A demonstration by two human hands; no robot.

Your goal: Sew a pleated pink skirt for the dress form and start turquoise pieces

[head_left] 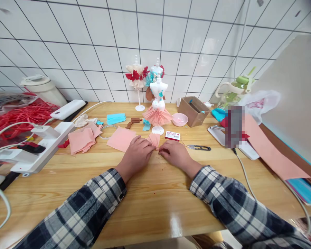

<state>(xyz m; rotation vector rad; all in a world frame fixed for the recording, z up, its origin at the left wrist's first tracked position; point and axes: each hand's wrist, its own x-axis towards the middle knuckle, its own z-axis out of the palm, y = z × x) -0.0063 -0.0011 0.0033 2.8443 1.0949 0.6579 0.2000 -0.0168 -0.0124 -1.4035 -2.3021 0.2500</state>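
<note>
Between my hands is a small piece of pink crepe paper [153,139], fanned at the top and gathered to a point at the bottom. My left hand [138,154] pinches its gathered end from the left. The fingers of my right hand [178,155] are closed at the same end; what lies in them is too small to make out. Just behind stands a white mini mannequin [158,90] wearing a pleated pink paper skirt [158,116]. Flat pink sheets [121,139] lie left of my left hand. A small matchbox-like box [172,136] and thread snips [199,147] are beyond my right hand.
Two decorated mannequins [137,77] stand at the tiled wall. A pink bowl [180,119] and a cardboard box [193,110] sit behind on the right. A power strip [45,148] with cables is at left. A phone stand [217,135] and a long pink strip [272,148] are at right.
</note>
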